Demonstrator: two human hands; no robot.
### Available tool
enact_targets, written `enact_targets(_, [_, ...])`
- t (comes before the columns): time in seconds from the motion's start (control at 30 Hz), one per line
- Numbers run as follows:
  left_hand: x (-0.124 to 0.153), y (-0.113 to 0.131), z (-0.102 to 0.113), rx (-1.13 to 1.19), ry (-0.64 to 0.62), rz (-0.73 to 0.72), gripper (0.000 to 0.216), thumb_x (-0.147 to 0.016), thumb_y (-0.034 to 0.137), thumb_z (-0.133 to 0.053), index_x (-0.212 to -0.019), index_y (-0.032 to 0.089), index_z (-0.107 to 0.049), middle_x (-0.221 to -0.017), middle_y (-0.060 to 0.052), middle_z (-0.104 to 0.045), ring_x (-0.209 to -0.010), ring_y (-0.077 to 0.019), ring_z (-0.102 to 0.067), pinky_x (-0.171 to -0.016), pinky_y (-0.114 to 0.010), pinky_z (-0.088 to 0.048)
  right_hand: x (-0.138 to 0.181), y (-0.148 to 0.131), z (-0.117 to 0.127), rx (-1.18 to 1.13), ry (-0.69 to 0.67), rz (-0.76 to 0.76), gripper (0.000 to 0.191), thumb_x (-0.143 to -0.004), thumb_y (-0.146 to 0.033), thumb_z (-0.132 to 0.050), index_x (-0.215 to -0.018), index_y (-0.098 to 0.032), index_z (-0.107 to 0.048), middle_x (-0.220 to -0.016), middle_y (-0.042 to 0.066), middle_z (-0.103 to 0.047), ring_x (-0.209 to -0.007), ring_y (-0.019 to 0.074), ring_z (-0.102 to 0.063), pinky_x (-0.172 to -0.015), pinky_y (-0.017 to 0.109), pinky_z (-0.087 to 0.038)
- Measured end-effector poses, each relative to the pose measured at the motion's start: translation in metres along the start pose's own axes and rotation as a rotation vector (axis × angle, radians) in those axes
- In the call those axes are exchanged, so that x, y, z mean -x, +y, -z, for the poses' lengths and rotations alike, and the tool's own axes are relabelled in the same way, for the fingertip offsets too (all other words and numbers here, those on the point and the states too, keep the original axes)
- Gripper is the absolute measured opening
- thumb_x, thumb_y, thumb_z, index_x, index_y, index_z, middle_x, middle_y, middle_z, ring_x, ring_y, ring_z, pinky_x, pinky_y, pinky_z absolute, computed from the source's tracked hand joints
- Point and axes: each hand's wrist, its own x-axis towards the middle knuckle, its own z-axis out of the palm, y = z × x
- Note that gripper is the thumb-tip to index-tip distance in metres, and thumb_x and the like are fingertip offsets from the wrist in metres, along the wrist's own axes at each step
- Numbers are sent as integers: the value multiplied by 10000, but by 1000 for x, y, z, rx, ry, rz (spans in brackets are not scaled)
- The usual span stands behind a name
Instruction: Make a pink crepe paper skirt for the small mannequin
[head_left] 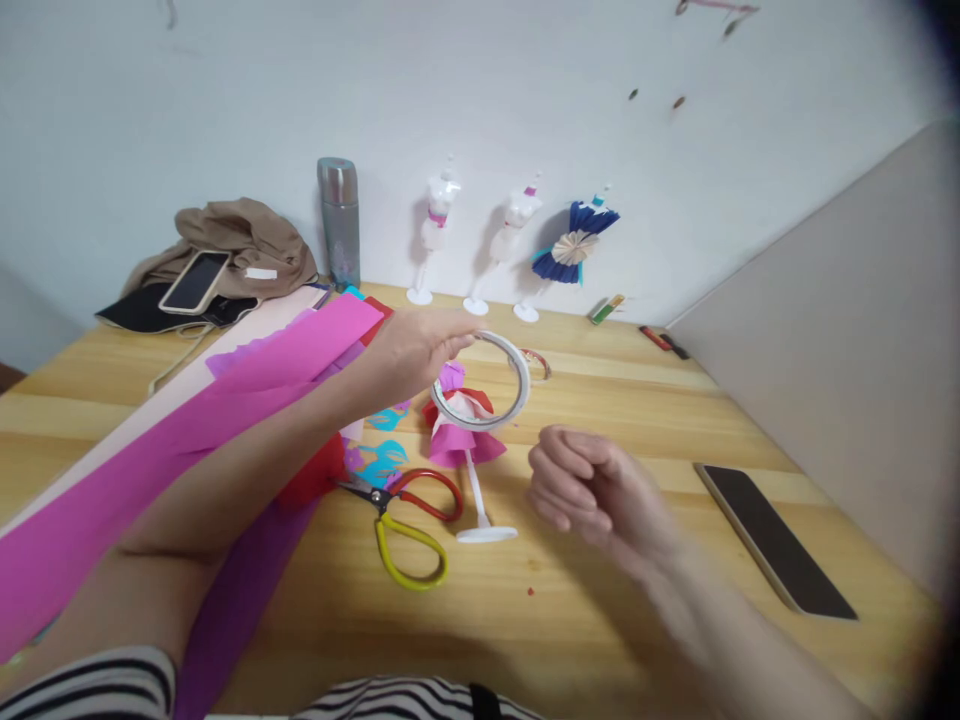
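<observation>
Between the thumb and fingers of my left hand (409, 355) is a roll of white tape (519, 385), held up above the table. Behind and below the roll, a small mannequin on a white stand (476, 490) lies tilted in a pink, red and pale paper dress (450, 445), partly hidden by the tape. My right hand (589, 490) hovers to the right of it, fingers curled together in a pinch; whatever is in them is too small to tell. Scissors with one red and one yellow handle (412, 580) rest on the table below my left hand.
Long pink paper strips (292, 365) and blue cut-outs (384, 462) lie at the left. Along the wall stand a flask (341, 225), two white mannequins (437, 235) and one in a blue dress (574, 250). A tablet-like dark device (776, 540) lies right; a phone (196, 280) rests on brown cloth (247, 235).
</observation>
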Motion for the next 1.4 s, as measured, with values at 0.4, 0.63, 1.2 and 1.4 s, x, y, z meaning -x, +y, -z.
enact_targets(0.4, [-2, 6, -21, 713, -155, 681, 217, -954, 189, -474, -889, 137, -675, -508, 62, -513, -347, -42, -374, -371, -167, -270, 1, 11, 2, 1128, 223, 1113, 337, -844, -83, -678, -1117, -281, -681, -774, -4, -647, -658, 155, -585, -614, 313, -481])
enact_targets(0.63, [1, 8, -22, 743, -212, 669, 194, -928, 238, -515, -920, 118, -668, -517, 72, -508, -345, -36, -370, -361, -163, -258, -15, -6, -15, 1173, 227, 1021, 123, -855, -182, -694, -916, -269, -757, -737, 23, -587, -663, 163, -551, -562, 314, -458])
enact_targets(1.2, [1, 1, -31, 834, -256, 583, 146, -923, 220, -544, -964, 125, -646, -685, 6, -645, -429, -53, -497, -418, -181, -396, 13, -22, 58, 956, 140, 403, 439, -847, -576, -675, -1172, -285, -731, -1316, 102, -673, -1243, 323, -585, -1036, 516, -455])
enact_targets(1.4, [6, 0, -38, 1023, -267, 508, 173, -895, 283, -641, -971, 127, -644, -833, -54, -726, -631, -100, -671, -587, -204, -532, -8, -1, 24, 468, -15, 441, 355, -827, -511, -722, -1103, -289, -733, -961, 51, -744, -1028, 266, -667, -973, 439, -484])
